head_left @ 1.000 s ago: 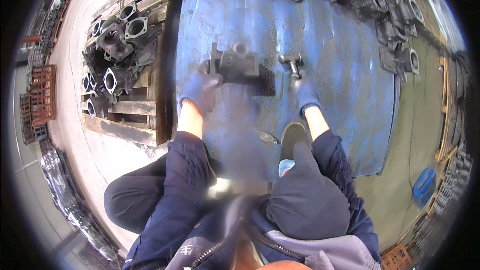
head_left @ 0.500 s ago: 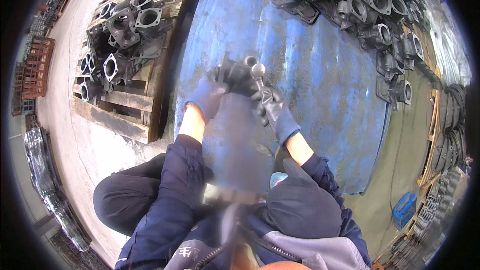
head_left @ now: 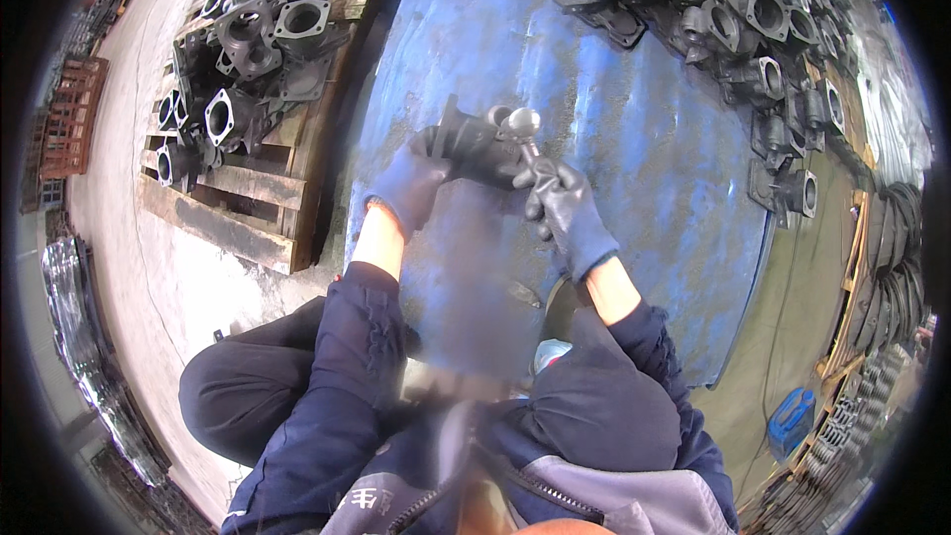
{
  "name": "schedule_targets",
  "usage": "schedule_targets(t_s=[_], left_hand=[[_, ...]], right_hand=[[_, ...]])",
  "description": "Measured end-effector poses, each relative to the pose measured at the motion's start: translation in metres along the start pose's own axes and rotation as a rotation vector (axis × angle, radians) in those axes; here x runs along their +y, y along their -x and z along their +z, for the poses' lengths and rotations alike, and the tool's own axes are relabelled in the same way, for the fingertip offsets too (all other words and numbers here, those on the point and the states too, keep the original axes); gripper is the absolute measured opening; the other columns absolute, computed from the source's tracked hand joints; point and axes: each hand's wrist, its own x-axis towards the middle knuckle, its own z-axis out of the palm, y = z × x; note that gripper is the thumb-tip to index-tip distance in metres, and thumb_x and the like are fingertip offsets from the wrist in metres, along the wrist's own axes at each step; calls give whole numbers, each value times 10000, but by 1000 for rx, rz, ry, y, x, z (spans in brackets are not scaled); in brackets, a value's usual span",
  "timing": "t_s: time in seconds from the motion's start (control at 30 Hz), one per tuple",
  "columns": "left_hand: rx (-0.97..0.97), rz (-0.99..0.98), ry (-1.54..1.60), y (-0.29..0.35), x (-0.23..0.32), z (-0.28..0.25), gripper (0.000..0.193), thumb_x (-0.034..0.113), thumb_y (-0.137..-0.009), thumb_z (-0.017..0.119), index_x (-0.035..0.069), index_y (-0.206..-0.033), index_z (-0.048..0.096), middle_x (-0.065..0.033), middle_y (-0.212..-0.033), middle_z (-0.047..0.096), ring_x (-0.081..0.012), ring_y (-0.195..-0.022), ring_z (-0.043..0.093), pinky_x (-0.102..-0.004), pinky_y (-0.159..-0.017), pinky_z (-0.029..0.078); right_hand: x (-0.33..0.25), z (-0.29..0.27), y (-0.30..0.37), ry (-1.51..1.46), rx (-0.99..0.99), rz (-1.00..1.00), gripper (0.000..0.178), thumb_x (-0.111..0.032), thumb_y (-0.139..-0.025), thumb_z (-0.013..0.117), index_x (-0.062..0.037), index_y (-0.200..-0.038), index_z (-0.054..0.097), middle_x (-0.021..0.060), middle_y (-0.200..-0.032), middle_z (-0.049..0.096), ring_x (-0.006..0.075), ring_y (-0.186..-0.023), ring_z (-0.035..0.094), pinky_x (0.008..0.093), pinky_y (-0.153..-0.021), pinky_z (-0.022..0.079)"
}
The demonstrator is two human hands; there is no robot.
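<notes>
My left hand [head_left: 414, 178], in a dark-coated blue glove, is closed on the left side of a dark cast metal part [head_left: 477, 151]. The casting has a flange on its left and a round opening at the top, and it is held over the blue sheet. My right hand [head_left: 560, 206], gloved alike, is wrapped around the handle of a metal tool with a shiny rounded head [head_left: 521, 123]. That head is at the casting's upper right; whether they touch I cannot tell. A blurred patch hides what lies below the casting.
The blue worn sheet [head_left: 654, 267] spreads under my hands. Many similar castings [head_left: 713, 25] are heaped at its far right. More castings [head_left: 248, 59] sit on a wooden pallet [head_left: 223, 221] at left. A blue jug [head_left: 792, 423] stands on the floor at right.
My right hand and the tool have moved a little to the right, and the tool's head has risen slightly. My left hand still grips the casting in nearly the same place.
</notes>
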Motion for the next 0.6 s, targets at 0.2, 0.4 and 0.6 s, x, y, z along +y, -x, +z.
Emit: schedule_targets(t_s=[0.2,0.4,0.6], left_hand=[[15,11,-136,-4,8,1,417,20,-829,520,-13,-1241,568,-129,-1176,655,-195,-1108,604,-322,-979,448],[-1,-13,-142,1,-4,-2,405,32,-852,495,-13,-1248,562,-131,-1173,649,-202,-1123,602,-317,-985,457],[7,-72,-129,-15,-21,-9,408,48,-856,500,-1,-1255,567,-123,-1150,655,-195,-1105,603,-305,-955,470]], right_hand=[[-5,4,1,-66,-12,39,260,-244,-1043,456,-96,-1000,665,-7,-623,536,65,-457,446,215,-374,332],[4,3,-3,-76,-39,-3,283,-260,-1048,436,-103,-973,660,1,-613,546,64,-435,436,229,-361,320],[5,5,-5,43,-34,-122,344,-360,-1052,451,-103,-945,652,-2,-600,533,67,-417,422,245,-359,323]])
